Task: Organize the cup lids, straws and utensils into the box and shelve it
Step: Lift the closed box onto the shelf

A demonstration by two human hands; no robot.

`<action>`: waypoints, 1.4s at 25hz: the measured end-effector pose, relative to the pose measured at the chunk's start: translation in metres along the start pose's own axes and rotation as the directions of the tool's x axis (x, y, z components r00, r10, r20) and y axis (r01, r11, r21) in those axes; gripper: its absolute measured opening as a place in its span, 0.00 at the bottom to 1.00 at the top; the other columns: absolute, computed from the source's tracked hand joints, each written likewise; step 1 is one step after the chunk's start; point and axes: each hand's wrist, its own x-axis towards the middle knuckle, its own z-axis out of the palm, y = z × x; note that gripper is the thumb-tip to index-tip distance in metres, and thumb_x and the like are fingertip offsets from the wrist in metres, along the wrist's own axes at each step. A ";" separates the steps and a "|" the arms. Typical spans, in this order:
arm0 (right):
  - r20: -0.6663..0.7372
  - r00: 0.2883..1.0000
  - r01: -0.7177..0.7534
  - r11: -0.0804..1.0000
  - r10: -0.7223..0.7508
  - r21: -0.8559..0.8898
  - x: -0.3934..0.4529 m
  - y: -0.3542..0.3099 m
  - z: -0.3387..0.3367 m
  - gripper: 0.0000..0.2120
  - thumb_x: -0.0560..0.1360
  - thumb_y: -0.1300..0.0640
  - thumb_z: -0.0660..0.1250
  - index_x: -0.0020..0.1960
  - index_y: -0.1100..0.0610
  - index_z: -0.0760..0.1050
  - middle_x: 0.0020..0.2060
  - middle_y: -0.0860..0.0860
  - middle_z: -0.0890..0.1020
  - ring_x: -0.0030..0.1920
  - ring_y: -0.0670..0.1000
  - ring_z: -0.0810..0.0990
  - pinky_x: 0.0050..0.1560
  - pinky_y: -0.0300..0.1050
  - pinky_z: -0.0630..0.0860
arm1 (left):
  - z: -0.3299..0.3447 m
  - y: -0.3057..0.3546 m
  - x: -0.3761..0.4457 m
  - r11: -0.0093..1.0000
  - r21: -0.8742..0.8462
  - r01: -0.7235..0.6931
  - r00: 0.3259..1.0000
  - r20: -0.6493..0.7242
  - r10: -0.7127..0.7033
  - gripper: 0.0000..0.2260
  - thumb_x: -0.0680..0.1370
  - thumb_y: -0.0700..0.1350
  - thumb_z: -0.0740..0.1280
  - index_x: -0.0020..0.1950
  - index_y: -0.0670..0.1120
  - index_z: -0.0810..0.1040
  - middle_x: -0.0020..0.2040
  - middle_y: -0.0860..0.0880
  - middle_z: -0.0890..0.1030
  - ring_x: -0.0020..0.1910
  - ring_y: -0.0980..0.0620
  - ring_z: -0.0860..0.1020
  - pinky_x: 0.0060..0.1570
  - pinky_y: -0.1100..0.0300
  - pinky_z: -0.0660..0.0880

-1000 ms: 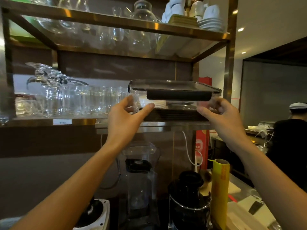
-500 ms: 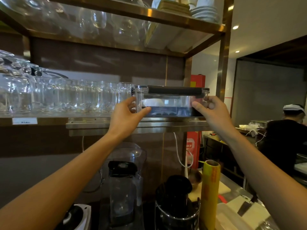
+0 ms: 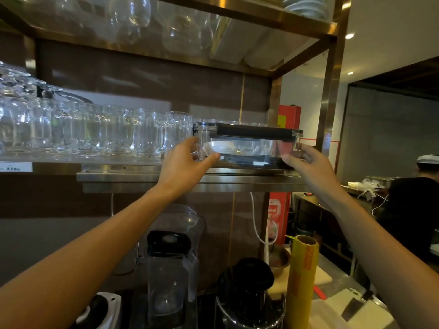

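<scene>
1. Steel shelf point(image 3: 142, 178): a row of glass mugs point(image 3: 95, 131) fills its left part.
2. Clear box point(image 3: 247, 144) with black lid sits on the shelf's right end, just right of the mugs.
3. Left hand point(image 3: 183, 165): thumb and fingers grasp the box's left end.
4. Right hand point(image 3: 306, 162): fingers grasp its right end.
5. Yellow wrap roll point(image 3: 300, 279) stands on the counter below.

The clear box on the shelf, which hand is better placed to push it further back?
Probably the left hand: its thumb lies across the front of the box, so it could push. The right hand is only at the right end corner, beside the shelf post.
</scene>
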 end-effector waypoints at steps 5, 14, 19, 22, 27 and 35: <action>-0.057 0.998 -0.025 0.999 0.022 -0.047 0.008 0.014 0.003 0.04 0.77 0.43 0.71 0.49 0.36 0.76 0.47 0.32 0.79 0.46 0.25 0.76 0.44 0.36 0.67 | 0.005 -0.005 0.008 1.000 -0.009 0.030 0.995 0.091 -0.029 0.37 0.76 0.56 0.75 0.81 0.46 0.65 0.73 0.47 0.77 0.68 0.46 0.79 0.60 0.57 0.78; -0.136 0.990 0.005 0.978 -0.034 -0.208 0.019 0.030 0.013 0.19 0.79 0.43 0.68 0.66 0.50 0.78 0.47 0.35 0.76 0.45 0.35 0.74 0.42 0.33 0.67 | 0.014 -0.005 0.009 0.991 0.123 0.042 0.999 0.023 -0.046 0.37 0.76 0.59 0.73 0.81 0.47 0.66 0.72 0.46 0.78 0.64 0.47 0.82 0.60 0.49 0.80; -0.075 0.996 0.017 0.964 -0.038 -0.265 0.024 0.031 0.017 0.14 0.82 0.46 0.65 0.64 0.51 0.77 0.59 0.47 0.82 0.58 0.47 0.77 0.53 0.45 0.73 | 0.018 -0.005 0.010 0.982 0.184 0.052 0.999 -0.002 -0.052 0.36 0.77 0.60 0.72 0.80 0.48 0.66 0.73 0.46 0.78 0.65 0.47 0.82 0.61 0.46 0.80; -0.050 0.998 0.020 0.964 -0.034 -0.263 0.025 0.031 0.018 0.14 0.83 0.49 0.65 0.67 0.51 0.76 0.63 0.50 0.81 0.64 0.50 0.77 0.56 0.47 0.72 | 0.020 -0.005 0.011 0.968 0.247 0.048 0.999 -0.017 -0.045 0.36 0.77 0.62 0.71 0.80 0.48 0.66 0.72 0.47 0.79 0.65 0.46 0.81 0.62 0.43 0.80; -0.092 0.995 0.008 0.977 -0.028 -0.213 0.021 0.034 0.019 0.17 0.83 0.49 0.65 0.71 0.49 0.74 0.64 0.49 0.80 0.60 0.45 0.75 0.53 0.45 0.70 | 0.024 -0.004 0.008 0.937 0.348 0.026 0.999 -0.053 -0.008 0.34 0.78 0.63 0.69 0.79 0.47 0.68 0.70 0.47 0.81 0.64 0.45 0.82 0.62 0.42 0.80; -0.101 0.995 -0.002 0.961 -0.027 -0.277 0.019 0.035 0.023 0.18 0.83 0.50 0.64 0.72 0.51 0.73 0.66 0.53 0.80 0.67 0.55 0.77 0.54 0.47 0.72 | 0.021 -0.003 0.006 0.929 0.370 -0.006 1.000 -0.006 0.009 0.34 0.79 0.61 0.69 0.80 0.45 0.67 0.71 0.45 0.80 0.66 0.45 0.81 0.65 0.41 0.77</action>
